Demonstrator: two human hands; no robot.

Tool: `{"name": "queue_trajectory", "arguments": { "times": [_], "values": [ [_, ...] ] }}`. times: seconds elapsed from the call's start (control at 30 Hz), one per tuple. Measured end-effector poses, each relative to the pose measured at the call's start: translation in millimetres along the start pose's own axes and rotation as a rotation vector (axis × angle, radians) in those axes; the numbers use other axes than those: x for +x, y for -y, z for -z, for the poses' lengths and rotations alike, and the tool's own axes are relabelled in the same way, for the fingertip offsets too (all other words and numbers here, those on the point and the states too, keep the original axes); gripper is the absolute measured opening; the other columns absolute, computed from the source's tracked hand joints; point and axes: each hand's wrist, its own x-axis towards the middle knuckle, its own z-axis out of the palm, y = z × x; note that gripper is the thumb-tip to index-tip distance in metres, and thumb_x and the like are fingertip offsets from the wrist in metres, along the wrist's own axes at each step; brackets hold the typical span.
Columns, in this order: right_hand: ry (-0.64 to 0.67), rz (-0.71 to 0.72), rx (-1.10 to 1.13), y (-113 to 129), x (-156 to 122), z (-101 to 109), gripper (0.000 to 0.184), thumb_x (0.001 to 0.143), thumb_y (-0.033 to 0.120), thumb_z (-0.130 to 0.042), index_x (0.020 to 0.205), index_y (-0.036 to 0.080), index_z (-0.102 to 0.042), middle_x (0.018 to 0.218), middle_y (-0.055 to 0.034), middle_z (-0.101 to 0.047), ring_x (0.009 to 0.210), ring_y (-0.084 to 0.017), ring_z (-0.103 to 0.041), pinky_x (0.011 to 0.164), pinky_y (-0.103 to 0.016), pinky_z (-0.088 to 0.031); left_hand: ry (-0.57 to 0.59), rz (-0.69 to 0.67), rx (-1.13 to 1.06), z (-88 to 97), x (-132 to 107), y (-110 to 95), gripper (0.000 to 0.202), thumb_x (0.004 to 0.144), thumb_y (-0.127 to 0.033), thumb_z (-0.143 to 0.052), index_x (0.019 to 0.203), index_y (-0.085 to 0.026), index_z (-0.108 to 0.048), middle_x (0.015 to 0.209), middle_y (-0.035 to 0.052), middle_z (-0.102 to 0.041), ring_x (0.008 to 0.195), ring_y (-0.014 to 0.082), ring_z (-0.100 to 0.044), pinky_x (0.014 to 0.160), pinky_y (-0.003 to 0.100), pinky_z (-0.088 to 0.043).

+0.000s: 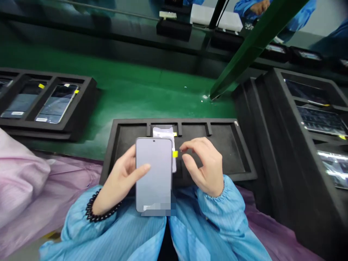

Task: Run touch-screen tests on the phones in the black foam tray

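My left hand (123,177) grips a grey phone (154,170) upright, its thumb lying across the screen. A small yellow tab (175,154) sticks out at the phone's right edge. My right hand (202,165) hovers just right of that tab with thumb and forefinger curled close together, and nothing shows between them. Both hands are above a black foam tray (223,145). A second phone (164,131) with a yellow tab lies in the tray behind the held one, partly hidden by it.
A black tray (81,105) at the left holds phones with yellow tabs. Stacked black trays (274,119) with phones stand at the right. A green belt (152,90) runs behind. A green bar (244,50) slants down at the upper right. Pink cloth (24,181) lies at the left; another person's blue sleeve (299,18) shows at the top.
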Motion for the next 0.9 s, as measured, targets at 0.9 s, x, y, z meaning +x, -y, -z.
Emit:
{"name": "queue_trajectory", "arguments": {
  "times": [0.9],
  "values": [
    [0.401,0.312,0.03,27.2,-55.0,20.5,0.037,0.094,0.036,-0.07,0.063,0.019,-0.061,0.06,0.0034,-0.059,0.066,-0.012,-0.049,0.061,-0.03,-0.037,0.23,0.251,0.153,-18.3,-34.9,22.9,0.062,0.095,-0.045,-0.061,0.149,-0.023,-0.04,0.125,0.0086,-0.068,0.091,0.0167,-0.069,0.075,0.023,-0.059]
  ]
}}
